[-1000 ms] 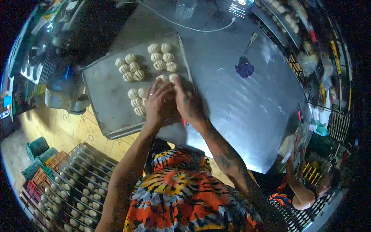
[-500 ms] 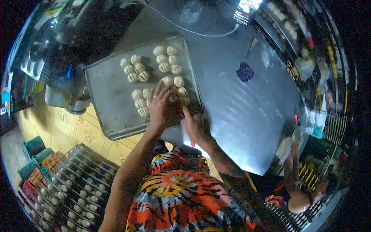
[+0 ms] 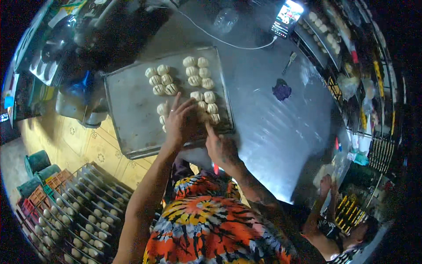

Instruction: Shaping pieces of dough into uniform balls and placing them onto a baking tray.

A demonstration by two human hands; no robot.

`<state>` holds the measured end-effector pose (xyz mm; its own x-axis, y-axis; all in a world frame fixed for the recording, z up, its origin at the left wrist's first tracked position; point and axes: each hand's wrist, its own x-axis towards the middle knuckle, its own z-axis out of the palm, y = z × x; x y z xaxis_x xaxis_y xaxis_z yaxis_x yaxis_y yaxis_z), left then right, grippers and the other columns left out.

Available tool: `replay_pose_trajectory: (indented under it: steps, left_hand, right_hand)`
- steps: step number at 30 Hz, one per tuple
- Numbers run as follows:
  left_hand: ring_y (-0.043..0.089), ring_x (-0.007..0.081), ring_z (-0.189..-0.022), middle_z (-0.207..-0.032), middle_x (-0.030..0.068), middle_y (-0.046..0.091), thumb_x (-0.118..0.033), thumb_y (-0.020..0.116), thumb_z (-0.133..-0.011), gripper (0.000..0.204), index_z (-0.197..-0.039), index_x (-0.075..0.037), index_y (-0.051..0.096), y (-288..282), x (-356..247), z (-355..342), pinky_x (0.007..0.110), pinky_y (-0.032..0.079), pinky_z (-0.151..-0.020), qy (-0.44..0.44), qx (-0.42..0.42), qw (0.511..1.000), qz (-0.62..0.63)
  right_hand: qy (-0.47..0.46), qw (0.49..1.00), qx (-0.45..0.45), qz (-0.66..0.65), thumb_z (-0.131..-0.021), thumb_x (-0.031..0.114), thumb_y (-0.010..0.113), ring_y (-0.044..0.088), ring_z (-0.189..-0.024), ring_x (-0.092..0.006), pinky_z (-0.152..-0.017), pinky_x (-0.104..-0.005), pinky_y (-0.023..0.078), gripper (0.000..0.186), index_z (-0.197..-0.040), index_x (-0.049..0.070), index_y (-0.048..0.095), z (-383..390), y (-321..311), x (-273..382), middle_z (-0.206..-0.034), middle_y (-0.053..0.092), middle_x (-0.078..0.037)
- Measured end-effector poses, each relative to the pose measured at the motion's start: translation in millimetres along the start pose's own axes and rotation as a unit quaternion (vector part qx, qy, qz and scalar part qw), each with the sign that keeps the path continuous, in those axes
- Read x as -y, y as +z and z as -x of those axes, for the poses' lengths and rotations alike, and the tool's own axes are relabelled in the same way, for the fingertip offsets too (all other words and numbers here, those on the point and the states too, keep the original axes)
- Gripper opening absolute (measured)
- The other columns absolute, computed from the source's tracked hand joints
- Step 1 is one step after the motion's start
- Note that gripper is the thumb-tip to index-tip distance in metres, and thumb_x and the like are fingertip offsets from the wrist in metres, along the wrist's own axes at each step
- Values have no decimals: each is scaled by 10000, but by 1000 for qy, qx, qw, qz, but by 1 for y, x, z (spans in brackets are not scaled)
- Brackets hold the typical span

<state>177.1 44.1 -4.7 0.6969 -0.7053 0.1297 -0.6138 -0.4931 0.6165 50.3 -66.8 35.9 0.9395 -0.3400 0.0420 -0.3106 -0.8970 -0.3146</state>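
A metal baking tray holds several clusters of pale dough balls, many with dark slits across their tops. My left hand lies over the tray with its fingers stretched, covering part of a near cluster. Beside it, my right hand is closed, its index finger pointing at the lowest balls of the near right cluster. A red handle end sticks out below that hand; the rest of this slim tool is hidden, so its kind cannot be made out.
On the grey table lie a purple lump, a small brush-like tool and a lit phone with a white cable. A rack of dough balls stands lower left. Another person's arms show at lower right.
The view has shifted slightly. My left hand has drawn left off the near right cluster, uncovering more of its balls, and now hides more of the near left cluster. My right hand stays close by.
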Motion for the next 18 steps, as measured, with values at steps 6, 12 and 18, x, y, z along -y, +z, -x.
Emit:
replay_pose_trajectory:
  steps: [6, 12, 18]
  left_hand:
    - [352, 295, -1467, -1411, -25, 598, -290, 624, -839, 377, -1177, -160, 730, 2, 2, 10, 510, 135, -1207, -15, 17, 999, 49]
    - [370, 294, -1456, -1389, -16, 614, -282, 591, -851, 364, -1158, -146, 730, -2, 0, 3, 501, 152, -1200, -6, 15, 999, 46]
    - [380, 299, -1448, -1363, 2, 632, -262, 585, -847, 350, -1139, -134, 731, -10, -5, 2, 495, 167, -1192, -19, 39, 999, 30]
  right_hand:
    - [38, 999, 22, -18, -863, 53, 588, 596, -661, -317, -602, -420, 452, 601, -1453, 61, 474, -18, 20, -5, -952, 669, -183]
    - [35, 995, 68, -69, -862, 29, 593, 629, -794, -281, -679, -362, 479, 658, -1496, 55, 421, 7, -2, 9, -1087, 689, -202]
    - [-27, 995, 22, 89, -882, 39, 597, 631, -1041, -262, -873, -297, 480, 612, -1470, 8, 431, -37, 11, 9, -1215, 666, -165]
